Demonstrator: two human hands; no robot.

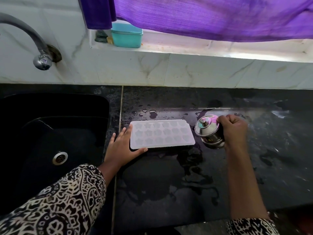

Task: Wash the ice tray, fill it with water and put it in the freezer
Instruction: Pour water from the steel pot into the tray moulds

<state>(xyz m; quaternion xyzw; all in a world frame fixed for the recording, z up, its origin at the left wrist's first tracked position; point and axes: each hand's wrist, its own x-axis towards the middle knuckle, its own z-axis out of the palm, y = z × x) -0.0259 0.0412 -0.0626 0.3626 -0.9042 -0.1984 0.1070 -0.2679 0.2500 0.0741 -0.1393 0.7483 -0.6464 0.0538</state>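
Note:
A translucent white ice tray (162,134) with flower-shaped cells, covered by a clear lid, lies flat on the wet black counter (169,180) just right of the sink. My left hand (122,146) rests against the tray's left end, fingers straight along its edge and thumb along the front side. My right hand (232,128) grips a small lidded steel pot (209,131), tilted toward the tray's right end and held just above the counter.
A black sink (55,133) with a round drain lies at the left, under a curved tap (33,43) on the tiled wall. A teal box (127,35) stands on the window ledge below a purple curtain (211,16). Water puddles dot the counter.

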